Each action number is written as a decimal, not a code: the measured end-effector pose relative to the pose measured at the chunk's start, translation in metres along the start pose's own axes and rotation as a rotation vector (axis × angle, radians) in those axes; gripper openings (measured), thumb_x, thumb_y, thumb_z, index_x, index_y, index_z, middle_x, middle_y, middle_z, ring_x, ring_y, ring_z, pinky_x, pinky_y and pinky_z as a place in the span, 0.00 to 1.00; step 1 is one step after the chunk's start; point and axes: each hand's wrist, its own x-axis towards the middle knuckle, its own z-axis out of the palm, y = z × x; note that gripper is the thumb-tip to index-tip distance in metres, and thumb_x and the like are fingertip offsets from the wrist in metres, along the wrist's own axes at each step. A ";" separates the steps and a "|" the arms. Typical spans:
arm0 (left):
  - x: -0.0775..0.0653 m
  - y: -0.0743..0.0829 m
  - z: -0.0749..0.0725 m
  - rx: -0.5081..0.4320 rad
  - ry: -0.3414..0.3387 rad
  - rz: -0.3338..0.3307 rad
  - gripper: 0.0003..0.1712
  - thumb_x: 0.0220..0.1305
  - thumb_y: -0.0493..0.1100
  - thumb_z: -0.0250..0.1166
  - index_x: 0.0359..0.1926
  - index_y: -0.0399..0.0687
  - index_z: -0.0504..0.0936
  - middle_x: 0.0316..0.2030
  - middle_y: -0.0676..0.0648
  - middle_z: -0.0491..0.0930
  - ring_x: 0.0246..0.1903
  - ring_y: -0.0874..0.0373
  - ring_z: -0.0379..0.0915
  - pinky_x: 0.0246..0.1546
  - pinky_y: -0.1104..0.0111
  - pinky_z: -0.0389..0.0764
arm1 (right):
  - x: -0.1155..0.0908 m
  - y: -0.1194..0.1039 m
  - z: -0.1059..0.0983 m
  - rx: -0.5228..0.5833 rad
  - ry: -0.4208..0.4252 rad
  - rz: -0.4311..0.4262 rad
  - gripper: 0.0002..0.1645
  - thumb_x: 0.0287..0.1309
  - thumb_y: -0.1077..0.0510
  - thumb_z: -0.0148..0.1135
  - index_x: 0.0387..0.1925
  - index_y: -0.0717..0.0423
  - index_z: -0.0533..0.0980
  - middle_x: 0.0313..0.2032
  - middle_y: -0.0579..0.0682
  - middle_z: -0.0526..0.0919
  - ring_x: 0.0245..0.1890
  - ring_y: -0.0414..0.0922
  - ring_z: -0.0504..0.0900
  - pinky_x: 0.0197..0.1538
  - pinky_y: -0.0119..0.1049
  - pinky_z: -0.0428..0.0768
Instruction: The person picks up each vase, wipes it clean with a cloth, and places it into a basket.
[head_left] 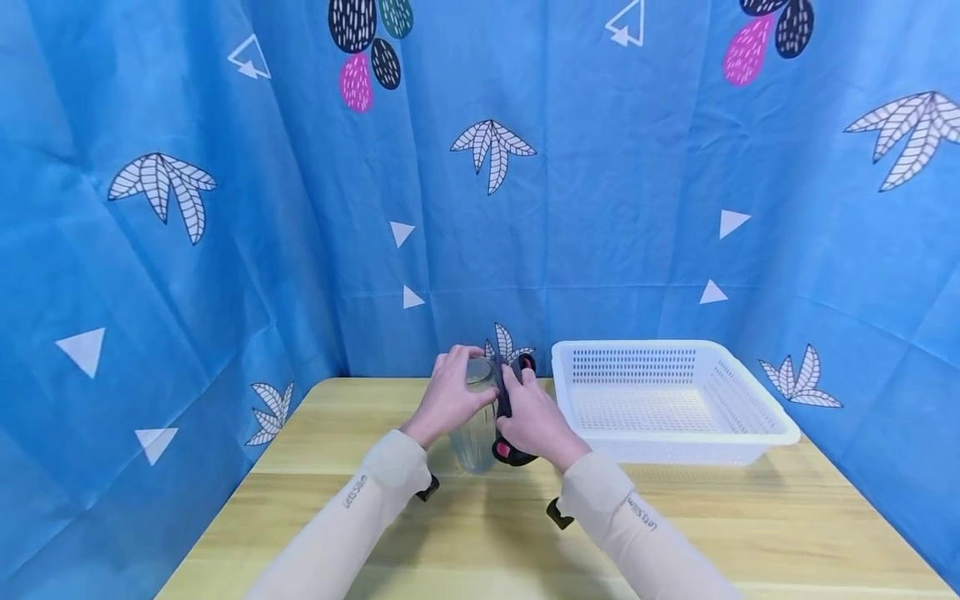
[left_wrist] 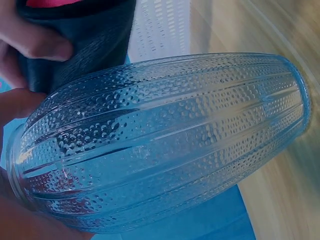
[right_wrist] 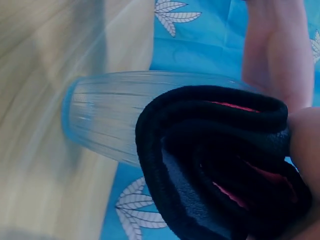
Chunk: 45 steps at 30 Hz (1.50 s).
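Observation:
A clear glass vase (head_left: 472, 446), ribbed and dotted with small bumps in the left wrist view, is upright with its base down at the wooden table. My left hand (head_left: 452, 390) grips the vase near its rim, fingers and thumb round its upper part. Right beside it, my right hand (head_left: 537, 417) holds a folded, rolled-up black cloth piece (right_wrist: 155, 130) with a pink inner side. The cloth overlaps the vase in the right wrist view, and its folded layers show from the end. Its exact kind cannot be told.
A white plastic basket (head_left: 667, 448) with slotted walls stands on the table (head_left: 720, 508) to the right of my hands. A blue patterned curtain (head_left: 622, 208) hangs behind and along both sides of the table.

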 end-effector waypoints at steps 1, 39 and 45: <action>-0.001 -0.001 0.001 -0.006 0.002 0.001 0.38 0.56 0.53 0.73 0.65 0.49 0.70 0.62 0.51 0.72 0.64 0.48 0.58 0.63 0.53 0.69 | 0.000 0.002 0.003 -0.004 -0.012 0.012 0.50 0.60 0.57 0.65 0.79 0.56 0.52 0.74 0.69 0.56 0.61 0.62 0.76 0.54 0.51 0.80; 0.001 -0.007 -0.001 -0.087 0.017 0.032 0.37 0.55 0.49 0.73 0.65 0.52 0.71 0.66 0.48 0.69 0.67 0.47 0.63 0.66 0.51 0.68 | 0.011 0.004 -0.010 0.164 0.129 -0.068 0.39 0.60 0.62 0.60 0.73 0.57 0.65 0.63 0.65 0.73 0.50 0.55 0.78 0.46 0.45 0.76; 0.001 -0.009 0.003 -0.133 0.030 0.025 0.38 0.53 0.48 0.72 0.65 0.52 0.70 0.63 0.48 0.68 0.65 0.48 0.63 0.64 0.51 0.69 | 0.014 0.003 -0.001 0.075 0.142 -0.060 0.39 0.64 0.60 0.58 0.76 0.57 0.60 0.66 0.67 0.68 0.47 0.56 0.82 0.49 0.48 0.81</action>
